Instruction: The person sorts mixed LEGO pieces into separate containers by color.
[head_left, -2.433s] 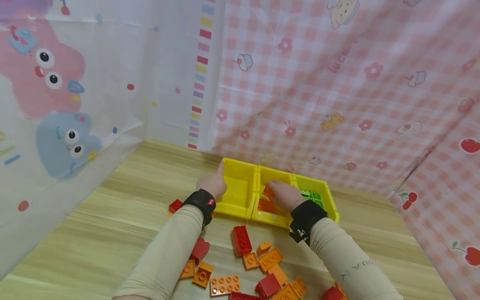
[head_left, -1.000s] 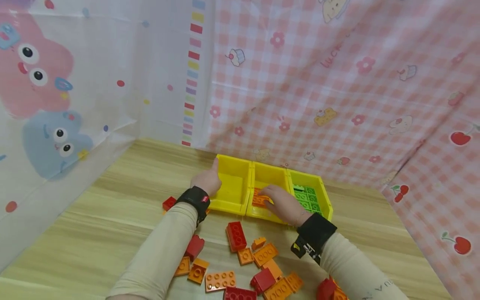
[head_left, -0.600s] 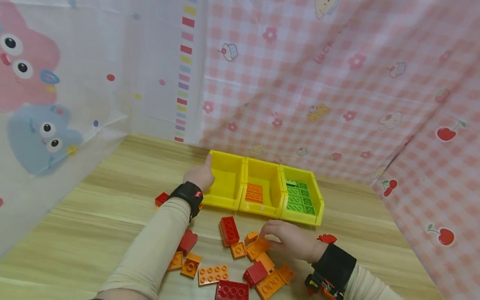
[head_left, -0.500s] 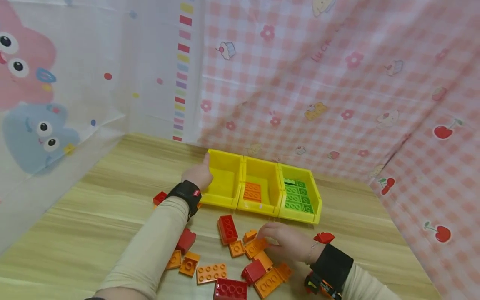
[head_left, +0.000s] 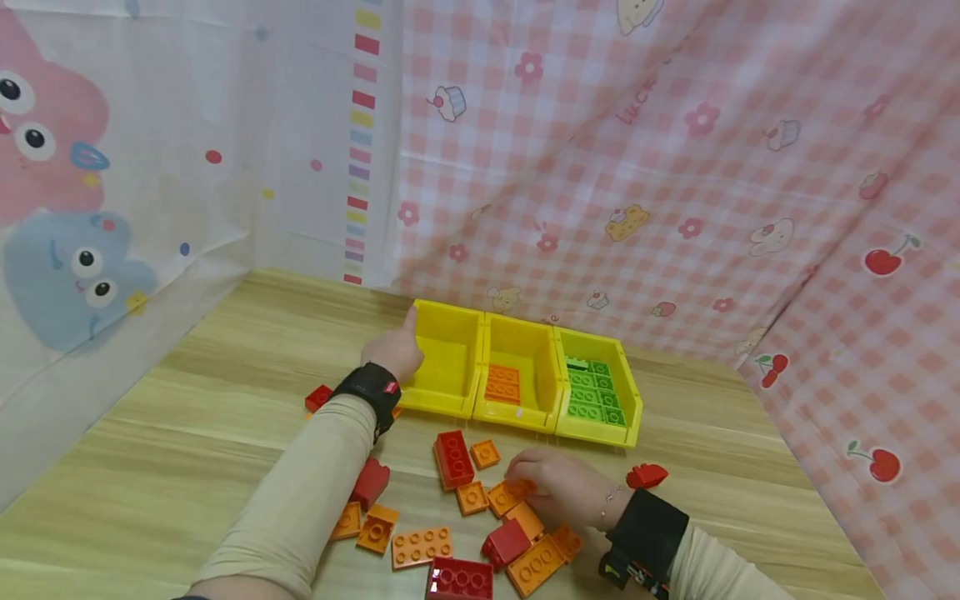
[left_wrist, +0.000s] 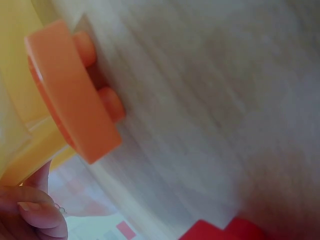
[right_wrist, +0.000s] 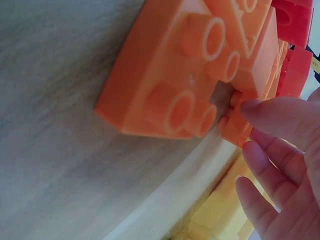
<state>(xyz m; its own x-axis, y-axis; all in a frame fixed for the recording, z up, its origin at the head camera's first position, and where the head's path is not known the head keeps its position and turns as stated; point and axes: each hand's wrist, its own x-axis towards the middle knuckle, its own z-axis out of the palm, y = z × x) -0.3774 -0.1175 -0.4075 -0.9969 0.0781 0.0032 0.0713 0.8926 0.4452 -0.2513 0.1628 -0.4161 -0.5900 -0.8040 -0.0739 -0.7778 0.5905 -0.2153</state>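
My left hand (head_left: 393, 354) grips the left side of the leftmost yellow bin (head_left: 442, 409), its index finger lying up along the rim. In the left wrist view, the curled fingers (left_wrist: 40, 214) are at the bin's edge. Beneath my right hand (head_left: 562, 483) is an orange brick (head_left: 501, 500), partly hidden by the fingers. The right wrist view has thumb and index finger pinching an orange brick (right_wrist: 234, 132), with the other fingers spread. A small orange brick (head_left: 485, 454) lies hollow side up near the fingertips, beside a red brick (head_left: 453, 460).
The middle bin (head_left: 517, 414) holds orange bricks (head_left: 502, 385); the right bin (head_left: 633, 417) holds green bricks (head_left: 592, 392). Several orange and red bricks lie in front, including a dark red brick (head_left: 461, 579) and an orange plate-like brick (head_left: 422, 547). A red piece (head_left: 647, 476) lies right of the hand.
My right hand left the middle bin, where orange bricks now lie, and came down to the loose pile. The small orange brick shifted toward the bins and turned over. My left hand stays at the bin.
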